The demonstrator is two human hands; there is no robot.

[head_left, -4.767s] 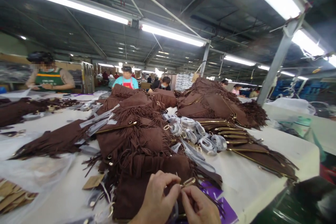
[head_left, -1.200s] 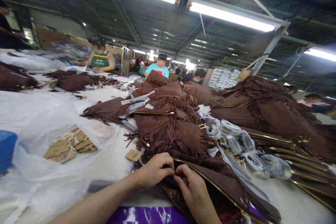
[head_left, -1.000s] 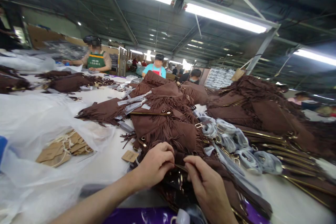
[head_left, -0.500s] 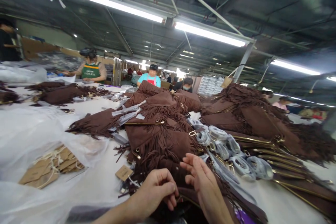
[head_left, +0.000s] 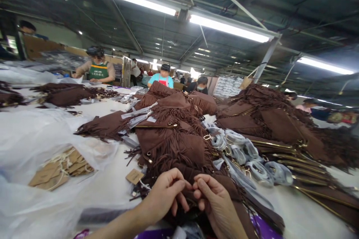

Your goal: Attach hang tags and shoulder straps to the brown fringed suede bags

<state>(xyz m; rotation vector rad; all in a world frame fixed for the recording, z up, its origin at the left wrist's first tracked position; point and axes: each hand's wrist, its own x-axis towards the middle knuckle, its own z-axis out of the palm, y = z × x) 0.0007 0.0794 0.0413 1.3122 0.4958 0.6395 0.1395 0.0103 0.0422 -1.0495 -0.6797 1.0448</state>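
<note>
My left hand [head_left: 168, 191] and my right hand [head_left: 212, 195] meet low in the middle of the head view. Both have thumb and fingers pinched together, fingertips nearly touching. Whatever is between them is too small or hidden to make out. Right under them lies a dark brown fringed bag [head_left: 230, 186], partly covered by my hands. A brown paper tag [head_left: 134, 176] on a white string sits just left of my left hand. Beyond my fingers rises a heap of similar fringed bags [head_left: 190, 149] with gold zippers.
Rolled grey wrapped straps [head_left: 258, 173] with gold clasps lie to the right, beside zippered brown pieces [head_left: 303, 171]. A pile of paper tags [head_left: 61, 168] rests on white plastic sheeting [head_left: 28, 130] at left. A purple item [head_left: 263, 227] shows at the bottom. Co-workers [head_left: 101, 71] stand across the table.
My right hand has gone from loosely spread fingers to a pinch and moved left against my left fingertips. The left hand has barely moved. The view has shifted slightly.
</note>
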